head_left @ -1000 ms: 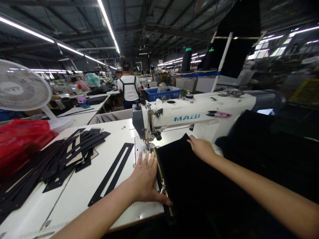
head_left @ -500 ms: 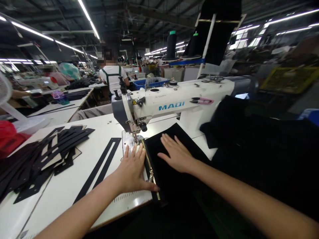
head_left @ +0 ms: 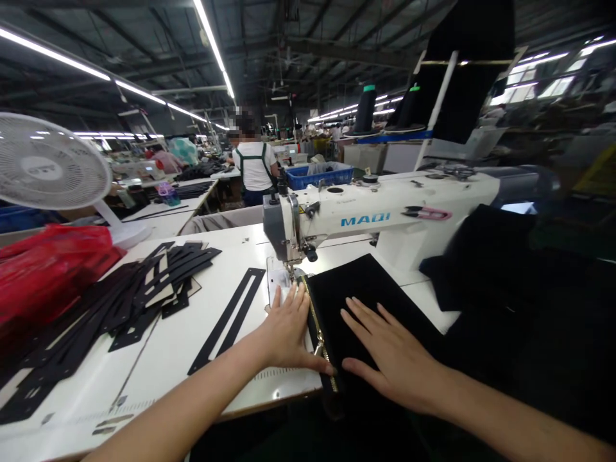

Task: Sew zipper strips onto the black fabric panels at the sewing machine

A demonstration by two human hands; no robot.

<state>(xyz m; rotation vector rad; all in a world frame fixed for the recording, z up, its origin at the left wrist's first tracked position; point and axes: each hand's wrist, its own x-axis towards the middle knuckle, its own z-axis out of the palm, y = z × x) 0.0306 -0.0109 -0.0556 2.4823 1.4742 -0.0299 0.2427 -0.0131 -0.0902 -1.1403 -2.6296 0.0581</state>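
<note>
Black fabric (head_left: 366,282) lies across the bed of a white sewing machine (head_left: 337,218), with a gold zipper (head_left: 316,321) along its left edge. My left hand (head_left: 291,330) rests flat at that edge, fingertips just in front of the presser foot (head_left: 291,269) and thumb over the zipper near its pull. Its fingers are stretched out. On the fabric to the right, my right hand (head_left: 385,350) lies spread with the palm down. The needle tip is too small to make out. Left of the machine foot lies a black slotted strip (head_left: 228,321).
A pile of black slotted strips (head_left: 129,301) covers the table's left side, beside a red plastic bag (head_left: 48,276) and a white fan (head_left: 52,163). More black cloth (head_left: 520,321) is heaped at right. A person (head_left: 253,160) stands beyond, near a blue crate (head_left: 320,174).
The camera view has turned left, bringing the fan and red bag further in. My right hand has slid back over the fabric toward me; my left hand stays by the zipper.
</note>
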